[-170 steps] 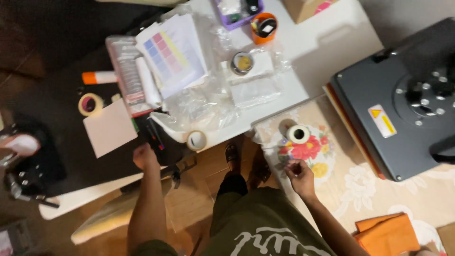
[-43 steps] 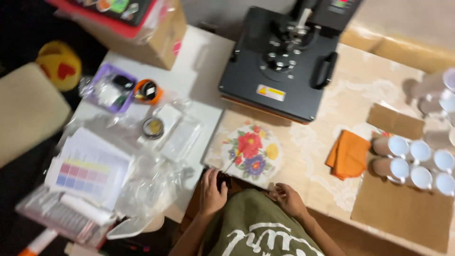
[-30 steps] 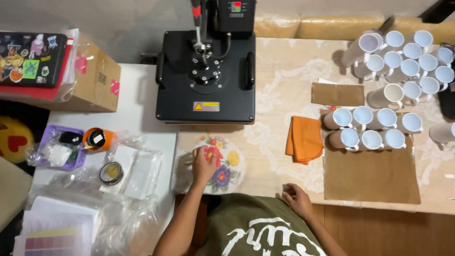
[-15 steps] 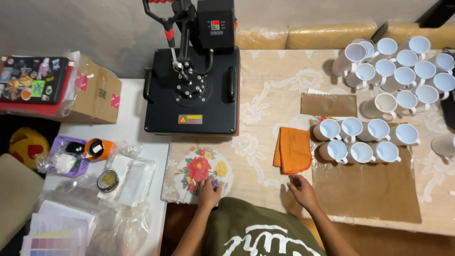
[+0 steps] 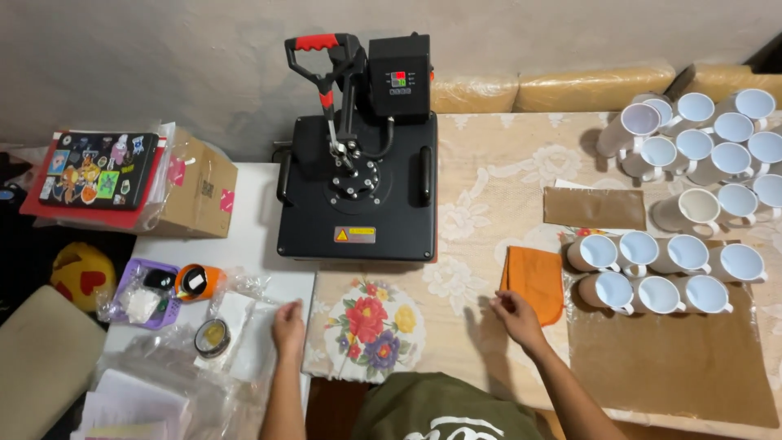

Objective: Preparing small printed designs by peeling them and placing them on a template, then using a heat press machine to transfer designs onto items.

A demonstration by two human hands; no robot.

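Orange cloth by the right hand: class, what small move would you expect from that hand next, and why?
Probably a short reach to the right to pinch the orange cloth. The right hand rests on the table with its fingers just off the cloth's near left corner, empty, nothing between them. The left hand lies flat beside the floral print, so it looks less ready to move.

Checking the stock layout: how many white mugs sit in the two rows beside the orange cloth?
7. Four form the back row and three the front row, all right of the orange cloth. None looks hidden here; the separate mug cluster farther back is not counted.
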